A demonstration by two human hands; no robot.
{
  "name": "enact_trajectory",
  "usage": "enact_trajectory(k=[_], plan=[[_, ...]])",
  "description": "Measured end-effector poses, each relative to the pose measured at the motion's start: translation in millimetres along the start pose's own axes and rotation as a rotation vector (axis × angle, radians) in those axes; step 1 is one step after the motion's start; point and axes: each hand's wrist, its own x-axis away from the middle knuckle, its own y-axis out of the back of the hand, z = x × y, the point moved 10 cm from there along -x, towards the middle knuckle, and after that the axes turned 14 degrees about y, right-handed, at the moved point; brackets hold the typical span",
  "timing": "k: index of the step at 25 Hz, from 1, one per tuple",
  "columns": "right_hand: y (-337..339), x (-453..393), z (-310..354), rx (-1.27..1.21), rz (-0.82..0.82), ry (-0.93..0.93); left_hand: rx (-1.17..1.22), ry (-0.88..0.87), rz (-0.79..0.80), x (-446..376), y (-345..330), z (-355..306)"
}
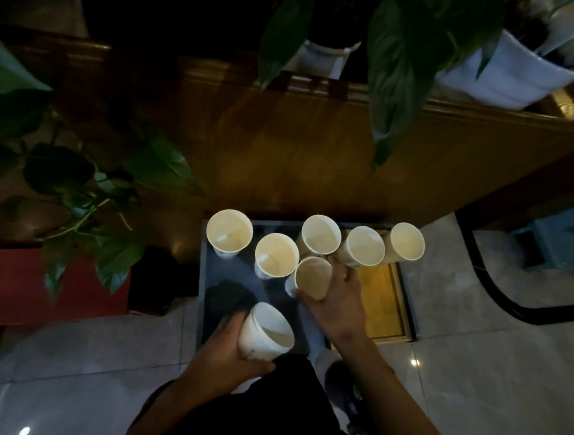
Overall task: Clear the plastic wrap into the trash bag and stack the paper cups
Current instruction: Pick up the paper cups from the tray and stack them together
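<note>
**Two cups in hand, five cups on the bench**

We see seven paper cups, all open at the top, and all look empty inside, with pale cream walls. Five of them stand upright on the dark, glossy bench (212, 280): the far-left cup (229, 229), the second cup (276, 255) just in front and to the right of it, then a row of three, the middle cup (321, 234), the fourth cup (365, 246) and the far-right cup (407, 241). These three stand close side by side; we cannot tell if they touch.

Our left hand (230, 353) holds the near cup (267, 332) low, near the body, tilted so that its mouth faces up and to the right. The grip of this hand is closed around the cup wall, with the fingers curled under its base. A second rim line shows just inside the mouth, so it may be more than one cup nested, but we cannot say for sure.

Our right hand (335, 307) grips the sixth cup (312, 277), which is tilted to the left, just in front of the row of three. The fingers wrap its right side.

The outside of the cups is white; a faint print is on some, too dark to read.

Plants (86, 181) in white pots (516, 74) are around and above the bench, and the floor (471, 386) is of pale tiles.
</note>
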Motion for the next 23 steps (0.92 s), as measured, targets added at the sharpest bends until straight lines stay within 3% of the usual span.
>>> enact_trajectory(k=[13,23], plan=[[-3,2,-14,-0.094,0.045,-0.004,0.063,-0.029,0.015,0,3,-12],[64,16,-51,-0.489,-0.133,-0.148,0.011,-0.029,0.121,15,-15,0]])
